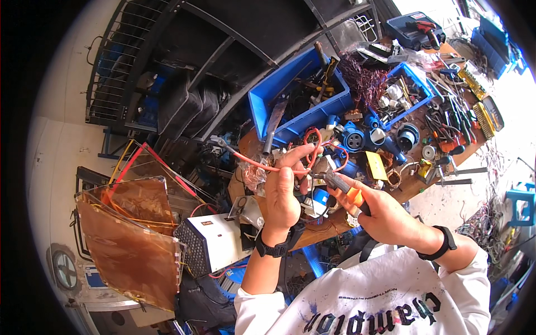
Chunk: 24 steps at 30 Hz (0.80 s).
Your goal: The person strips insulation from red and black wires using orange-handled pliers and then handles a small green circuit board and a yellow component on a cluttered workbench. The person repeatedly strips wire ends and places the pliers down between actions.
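My left hand [286,195] is closed on a red cable [254,162], which runs out to the left and ends in a metal lug [222,143]. Beyond my fingers the cable bends into a loop. In my right hand [388,216] is a pair of pliers [337,182] with orange and black on the handles. Its head points left and meets the cable beside my left fingers; whether the jaws bite on it cannot be made out. Just past my hands lie blue industrial plugs [353,139] and a yellow plate [376,166].
A large blue crate [258,109] holding tools stands behind my hands, with a smaller blue bin [425,91] to its right. Pliers and other hand tools [455,120] lie far right. A white box [215,240] with a perforated end and a brown sheet [125,245] are at left.
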Tool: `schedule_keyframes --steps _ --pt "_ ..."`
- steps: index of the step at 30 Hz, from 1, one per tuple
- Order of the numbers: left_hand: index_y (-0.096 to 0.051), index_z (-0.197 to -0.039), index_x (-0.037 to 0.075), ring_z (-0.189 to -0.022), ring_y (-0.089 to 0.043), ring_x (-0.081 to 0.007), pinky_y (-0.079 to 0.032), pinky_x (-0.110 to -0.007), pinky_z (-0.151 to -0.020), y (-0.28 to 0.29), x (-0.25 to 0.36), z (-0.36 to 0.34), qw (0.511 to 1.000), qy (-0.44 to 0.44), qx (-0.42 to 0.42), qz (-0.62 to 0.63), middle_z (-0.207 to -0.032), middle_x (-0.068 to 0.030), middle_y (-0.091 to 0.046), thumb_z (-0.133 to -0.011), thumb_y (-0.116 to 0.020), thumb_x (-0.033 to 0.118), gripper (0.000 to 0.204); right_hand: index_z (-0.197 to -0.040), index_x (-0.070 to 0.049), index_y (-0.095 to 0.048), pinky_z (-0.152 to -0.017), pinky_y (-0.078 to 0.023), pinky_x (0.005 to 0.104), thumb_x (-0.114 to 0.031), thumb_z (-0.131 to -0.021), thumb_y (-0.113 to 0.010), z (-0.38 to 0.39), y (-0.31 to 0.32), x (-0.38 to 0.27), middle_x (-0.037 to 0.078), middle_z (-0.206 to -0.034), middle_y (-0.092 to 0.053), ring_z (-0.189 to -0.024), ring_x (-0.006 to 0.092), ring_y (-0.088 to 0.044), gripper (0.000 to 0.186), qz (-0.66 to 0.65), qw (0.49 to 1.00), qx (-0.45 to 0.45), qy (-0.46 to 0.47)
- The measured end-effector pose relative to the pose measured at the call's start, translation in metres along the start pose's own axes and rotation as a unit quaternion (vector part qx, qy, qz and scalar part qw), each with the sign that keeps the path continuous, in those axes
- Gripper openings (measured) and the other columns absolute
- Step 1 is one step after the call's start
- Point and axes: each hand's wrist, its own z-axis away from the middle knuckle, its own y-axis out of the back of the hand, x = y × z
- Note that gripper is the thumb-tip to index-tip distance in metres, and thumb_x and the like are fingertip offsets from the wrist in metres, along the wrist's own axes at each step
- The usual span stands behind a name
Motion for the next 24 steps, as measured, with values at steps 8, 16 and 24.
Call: schedule_keyframes --steps 8,16,24 --pt "-0.053 -0.126 -0.001 -0.060 -0.046 -0.0066 -0.039 -0.020 -0.052 0.0000 0.0000 -0.0005 1.000 -0.007 -0.001 -0.014 -0.115 -0.0185 -0.064 -0.101 -0.027 0.050 0.063 -0.145 -0.007 -0.036 -0.084 -0.046 0.0339 -0.001 -0.090 -0.057 -0.0006 -0.0021 0.0018 0.011 -0.097 -0.055 -0.091 0.0257 -0.057 0.059 0.061 0.996 0.045 0.039" --pt "-0.053 -0.127 -0.001 -0.061 -0.047 -0.0063 -0.039 -0.020 -0.052 0.0007 0.0032 -0.0023 1.000 -0.002 0.001 -0.006 -0.117 -0.0198 -0.063 -0.101 -0.028 0.049 0.062 -0.145 -0.008 -0.036 -0.086 -0.045 0.0345 0.005 -0.086 -0.056 -0.0007 -0.0051 0.0021 0.012 -0.098 -0.053 -0.093 0.0261 -0.055 0.064 0.058 0.997 0.049 0.028" --pt "-0.053 -0.127 0.000 -0.066 -0.052 -0.0070 -0.040 -0.020 -0.052 -0.0004 0.0012 -0.0007 1.000 -0.001 0.009 -0.005 -0.120 -0.0193 -0.063 -0.102 -0.028 0.047 0.059 -0.149 -0.012 -0.025 -0.086 -0.047 0.0430 0.010 -0.070 -0.051 -0.0006 -0.0065 0.0055 0.021 -0.107 -0.051 -0.099 0.0397 -0.055 0.086 0.097 0.991 0.066 0.059"
